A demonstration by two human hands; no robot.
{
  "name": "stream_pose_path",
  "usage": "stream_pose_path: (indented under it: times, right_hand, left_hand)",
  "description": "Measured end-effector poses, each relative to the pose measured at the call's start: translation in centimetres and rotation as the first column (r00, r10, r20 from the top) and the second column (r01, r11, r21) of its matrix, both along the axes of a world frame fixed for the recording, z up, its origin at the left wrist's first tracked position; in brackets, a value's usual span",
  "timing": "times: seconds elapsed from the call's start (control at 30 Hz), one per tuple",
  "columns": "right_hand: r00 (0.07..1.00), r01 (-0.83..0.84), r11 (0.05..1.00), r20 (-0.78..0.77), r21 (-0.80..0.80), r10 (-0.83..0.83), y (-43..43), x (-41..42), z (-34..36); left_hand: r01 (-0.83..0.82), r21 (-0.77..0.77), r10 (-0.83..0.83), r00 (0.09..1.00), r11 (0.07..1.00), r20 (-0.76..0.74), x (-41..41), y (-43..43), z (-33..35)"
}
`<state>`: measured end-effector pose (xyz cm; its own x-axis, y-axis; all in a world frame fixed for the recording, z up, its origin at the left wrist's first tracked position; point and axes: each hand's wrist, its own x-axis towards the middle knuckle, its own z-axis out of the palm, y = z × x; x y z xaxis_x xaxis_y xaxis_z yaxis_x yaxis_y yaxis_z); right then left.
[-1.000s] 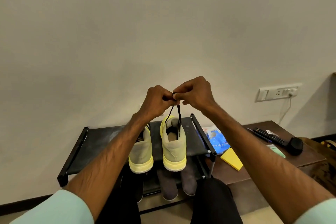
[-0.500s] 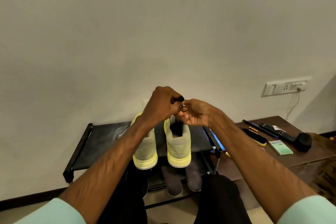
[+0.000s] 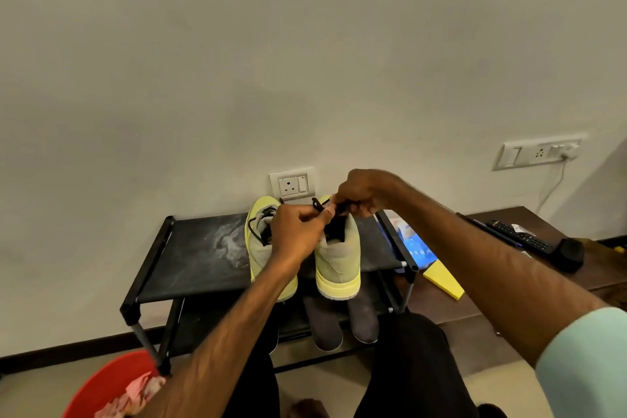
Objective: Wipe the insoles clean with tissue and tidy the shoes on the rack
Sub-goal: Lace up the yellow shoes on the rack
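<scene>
A red tub [image 3: 105, 387] is sitting on the floor, far down and to the left of the hands, with pink crumpled stuff [image 3: 135, 397] lying in it. The black shoe rack [image 3: 190, 261] is standing against the wall, and its top shelf is reaching out to the left of the hands, looking dusty.

The left yellow shoe [image 3: 259, 241] is standing on the top shelf, right under the left hand [image 3: 298, 231], with its toe end pointing at the person. The left hand is closing tight, pinching a black shoelace [image 3: 318, 205]. The right hand [image 3: 363, 193] is just beside it, nearly touching, and it is pinching the same lace too. Both hands are hanging just above the right yellow shoe [image 3: 337, 265], which is standing close beside the first one.

Two dark grey shoes [image 3: 339, 322] are resting on the lower shelf, below the hands. A wall socket [image 3: 291, 183] is showing just behind the hands.

To the right of the hands, a brown bench [image 3: 576, 278] is carrying a blue packet [image 3: 415, 246], a yellow wedge [image 3: 444, 278], a black remote [image 3: 519, 237] and a small black thing [image 3: 570, 253].
</scene>
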<state>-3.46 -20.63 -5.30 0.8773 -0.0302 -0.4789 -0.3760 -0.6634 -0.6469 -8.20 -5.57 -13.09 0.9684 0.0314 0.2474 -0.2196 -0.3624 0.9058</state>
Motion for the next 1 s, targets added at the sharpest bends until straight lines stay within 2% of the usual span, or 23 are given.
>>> stream_pose_path:
  times: [0.1,0.2,0.4,0.47,0.57,0.73,1.0]
  right_hand:
    - [0.985,-0.043,0.988,0.157,-0.15,0.067,-0.3,-0.1,0.1]
    - [0.949,-0.012,0.965,0.302,-0.261,0.094,-0.6,0.0,-0.4]
    - [0.864,0.125,0.96,0.503,-0.252,0.02,-0.7,-1.0,-3.2]
    - [0.816,0.143,0.967,0.578,-0.213,0.006,-0.7,-1.3,-4.7]
    - [0.737,0.165,0.977,0.675,-0.131,-0.034,-0.9,-1.8,-6.9]
    - [0.64,0.173,0.984,0.765,-0.046,-0.077,-0.6,-3.4,-8.5]
    - [0.628,0.171,0.982,0.777,-0.085,-0.042,0.0,-2.9,-9.4]
  left_hand:
    - [-0.015,0.048,0.021,0.994,0.999,-0.111,0.5,-0.4,-0.1]
    - [-0.024,0.106,0.042,0.984,0.994,-0.173,1.0,-0.8,0.2]
    - [-0.009,0.393,0.08,0.983,0.919,-0.167,2.0,-1.9,0.4]
    - [-0.035,0.5,0.094,0.991,0.865,-0.094,2.5,-2.5,0.0]
    - [-0.093,0.581,0.097,0.995,0.809,0.024,2.8,-3.2,-0.5]
    - [-0.144,0.64,0.089,0.989,0.755,0.118,2.7,-3.7,-0.7]
    - [-0.127,0.549,0.086,0.991,0.826,0.1,2.9,-2.9,-0.8]
